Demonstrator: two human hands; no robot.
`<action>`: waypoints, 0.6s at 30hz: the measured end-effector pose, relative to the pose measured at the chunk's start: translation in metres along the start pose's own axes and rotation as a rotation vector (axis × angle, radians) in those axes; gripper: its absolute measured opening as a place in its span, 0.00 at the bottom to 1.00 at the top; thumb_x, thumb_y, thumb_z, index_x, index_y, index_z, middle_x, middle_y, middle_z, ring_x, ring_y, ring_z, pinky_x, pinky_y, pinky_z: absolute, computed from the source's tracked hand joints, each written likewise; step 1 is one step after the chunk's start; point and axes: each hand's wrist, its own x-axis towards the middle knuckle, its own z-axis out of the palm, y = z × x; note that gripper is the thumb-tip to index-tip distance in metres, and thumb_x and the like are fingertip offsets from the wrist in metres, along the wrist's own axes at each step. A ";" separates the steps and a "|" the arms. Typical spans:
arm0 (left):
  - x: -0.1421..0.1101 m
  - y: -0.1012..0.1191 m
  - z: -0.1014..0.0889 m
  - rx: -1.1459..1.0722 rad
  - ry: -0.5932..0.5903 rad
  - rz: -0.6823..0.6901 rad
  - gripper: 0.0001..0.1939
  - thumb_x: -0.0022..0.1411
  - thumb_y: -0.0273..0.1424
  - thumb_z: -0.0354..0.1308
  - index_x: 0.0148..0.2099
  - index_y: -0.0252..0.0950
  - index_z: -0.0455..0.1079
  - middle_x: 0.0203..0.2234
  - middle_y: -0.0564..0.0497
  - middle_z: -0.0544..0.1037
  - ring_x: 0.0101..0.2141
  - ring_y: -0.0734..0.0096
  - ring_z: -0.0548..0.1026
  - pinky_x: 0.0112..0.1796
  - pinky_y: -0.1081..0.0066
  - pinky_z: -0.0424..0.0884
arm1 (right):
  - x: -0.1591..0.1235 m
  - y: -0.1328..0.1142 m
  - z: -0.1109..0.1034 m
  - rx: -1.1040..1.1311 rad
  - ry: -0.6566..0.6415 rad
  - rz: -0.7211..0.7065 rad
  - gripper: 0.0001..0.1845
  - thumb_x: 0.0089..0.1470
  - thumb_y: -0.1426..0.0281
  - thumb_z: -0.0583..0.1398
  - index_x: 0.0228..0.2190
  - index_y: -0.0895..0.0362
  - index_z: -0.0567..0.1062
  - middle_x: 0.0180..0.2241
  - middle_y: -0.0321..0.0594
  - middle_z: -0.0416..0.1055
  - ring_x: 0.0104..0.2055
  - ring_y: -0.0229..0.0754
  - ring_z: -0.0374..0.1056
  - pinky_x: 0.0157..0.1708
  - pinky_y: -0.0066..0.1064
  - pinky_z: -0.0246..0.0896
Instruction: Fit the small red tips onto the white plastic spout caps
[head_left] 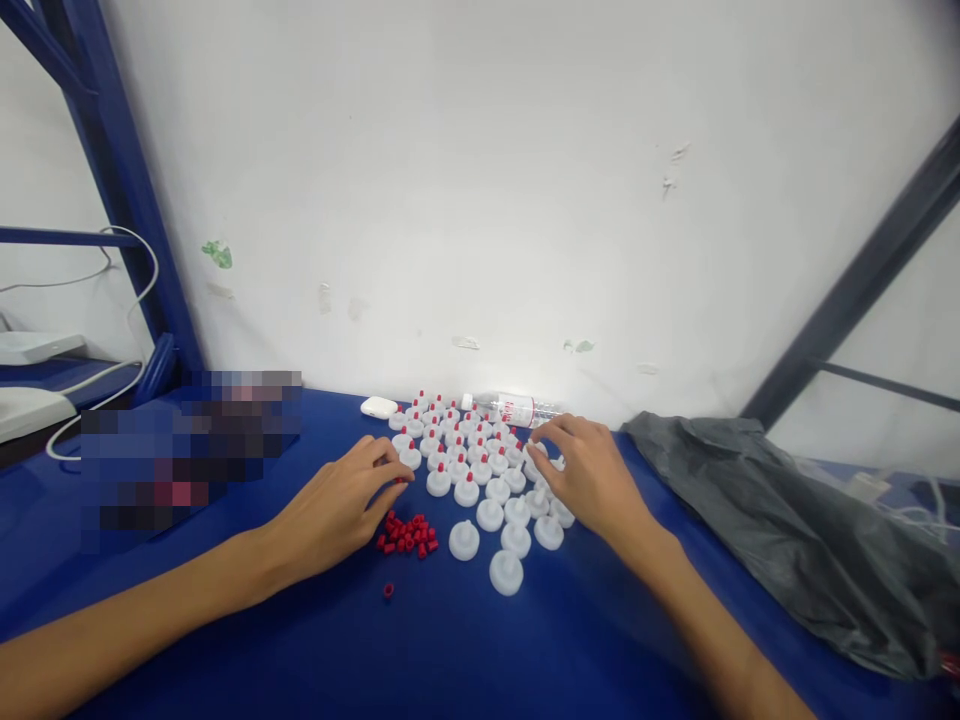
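Note:
My left hand (341,505) is closed in a pinch over the left side of the group, with a bit of a small red cap (400,480) showing at its fingertips. Just below it lies a loose pile of red caps (409,535), with one apart (388,591). At the right edge of the group, my right hand (585,465) has its thumb and forefinger on a white nozzle lid (535,462), partly hidden by the fingers. Many white lids with red tips (466,490) stand upright toward the wall. Nearer me are several bare white lids (506,573).
A clear plastic bottle (517,409) lies on its side by the wall, with a white rounded case (379,407) to its left. Dark grey cloth (780,530) covers the right of the blue table (450,660). A blue metal frame (124,170) rises at left; a patch there is blurred.

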 end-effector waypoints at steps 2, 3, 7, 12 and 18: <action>0.000 -0.003 0.003 0.000 -0.010 -0.003 0.16 0.75 0.32 0.48 0.52 0.42 0.77 0.45 0.47 0.77 0.42 0.59 0.76 0.38 0.62 0.74 | 0.001 0.003 -0.002 -0.061 -0.077 0.009 0.09 0.67 0.69 0.59 0.43 0.56 0.80 0.43 0.45 0.79 0.47 0.51 0.75 0.53 0.48 0.62; -0.001 -0.004 0.004 -0.001 -0.016 -0.003 0.16 0.75 0.31 0.48 0.53 0.43 0.77 0.45 0.47 0.77 0.42 0.59 0.77 0.39 0.62 0.74 | 0.001 0.004 -0.003 -0.079 -0.115 0.007 0.09 0.67 0.69 0.59 0.42 0.56 0.80 0.43 0.45 0.80 0.47 0.51 0.75 0.53 0.47 0.62; -0.001 -0.007 0.005 -0.005 -0.045 -0.005 0.15 0.73 0.31 0.52 0.57 0.43 0.75 0.47 0.47 0.80 0.46 0.57 0.78 0.44 0.60 0.75 | 0.000 0.004 -0.005 -0.074 -0.212 -0.045 0.10 0.67 0.71 0.59 0.42 0.55 0.82 0.42 0.45 0.81 0.48 0.51 0.74 0.53 0.46 0.60; 0.000 -0.007 0.003 -0.023 -0.085 -0.006 0.11 0.74 0.32 0.53 0.49 0.42 0.77 0.42 0.48 0.82 0.45 0.57 0.78 0.45 0.59 0.75 | 0.000 0.000 -0.003 -0.065 -0.268 -0.074 0.10 0.66 0.72 0.61 0.43 0.54 0.84 0.43 0.45 0.81 0.49 0.51 0.74 0.52 0.45 0.60; 0.001 -0.007 0.005 -0.038 -0.094 -0.008 0.12 0.74 0.32 0.52 0.50 0.43 0.78 0.46 0.48 0.81 0.47 0.58 0.77 0.47 0.59 0.74 | 0.000 0.005 -0.002 -0.083 -0.303 -0.062 0.12 0.67 0.71 0.59 0.42 0.54 0.85 0.41 0.45 0.81 0.47 0.50 0.75 0.51 0.44 0.60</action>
